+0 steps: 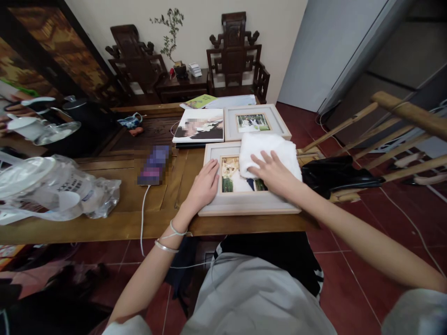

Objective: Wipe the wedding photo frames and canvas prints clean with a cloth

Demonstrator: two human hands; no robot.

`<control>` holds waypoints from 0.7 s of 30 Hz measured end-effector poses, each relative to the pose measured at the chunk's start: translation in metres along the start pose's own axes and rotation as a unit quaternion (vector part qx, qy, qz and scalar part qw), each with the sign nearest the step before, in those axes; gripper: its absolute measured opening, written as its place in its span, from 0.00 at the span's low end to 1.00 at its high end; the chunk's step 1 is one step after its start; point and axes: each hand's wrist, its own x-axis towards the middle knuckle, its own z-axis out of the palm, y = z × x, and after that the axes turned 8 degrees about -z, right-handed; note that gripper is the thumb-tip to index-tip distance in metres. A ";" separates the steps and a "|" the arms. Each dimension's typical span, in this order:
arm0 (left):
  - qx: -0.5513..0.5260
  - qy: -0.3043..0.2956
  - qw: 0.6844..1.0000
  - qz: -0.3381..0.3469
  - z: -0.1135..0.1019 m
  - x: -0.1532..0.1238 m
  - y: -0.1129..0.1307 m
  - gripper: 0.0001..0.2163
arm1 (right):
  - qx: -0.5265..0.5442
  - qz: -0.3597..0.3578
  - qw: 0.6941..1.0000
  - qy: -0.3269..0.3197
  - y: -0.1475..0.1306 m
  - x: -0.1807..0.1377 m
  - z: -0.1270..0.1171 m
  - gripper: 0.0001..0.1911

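Note:
A light wooden picture frame point(279, 204) with a wide pale mat and a photo point(232, 179) lies flat near the table's front edge. My left hand point(206, 182) rests on its left side, open, with the fingers stretched out flat. On the frame's upper right part sits a folded white towel point(268, 145), covering some of the photo. My right hand point(270, 172) holds the towel down against the frame, its fingers bent over the cloth. Behind it lies a second picture frame point(284, 130); a large photo print or album point(199, 125) lies to that frame's left.
A blurred-out phone point(154, 165) with a white cable lies left of my left hand. Further left are a plastic-wrapped item point(84, 186) and a black kettle point(89, 114), with part of another person's hand point(17, 109) beyond. A wooden chair point(408, 109) holding a black bag point(335, 174) stands right.

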 end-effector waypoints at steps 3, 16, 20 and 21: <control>0.001 0.009 1.000 -0.002 0.001 0.000 0.002 0.24 | 0.036 -0.025 0.999 -0.010 -0.035 -0.040 -0.021 0.29; 0.014 -0.004 1.000 0.016 0.003 0.001 -0.003 0.24 | 0.160 -0.030 0.987 0.006 -0.044 -0.031 -0.022 0.39; 0.010 -0.015 1.000 0.021 0.000 0.001 -0.003 0.24 | 0.109 0.031 0.992 0.053 0.008 0.015 -0.002 0.37; 0.008 -0.016 1.000 0.020 -0.001 0.001 -0.003 0.24 | 0.101 0.046 0.992 0.059 0.019 0.026 0.000 0.38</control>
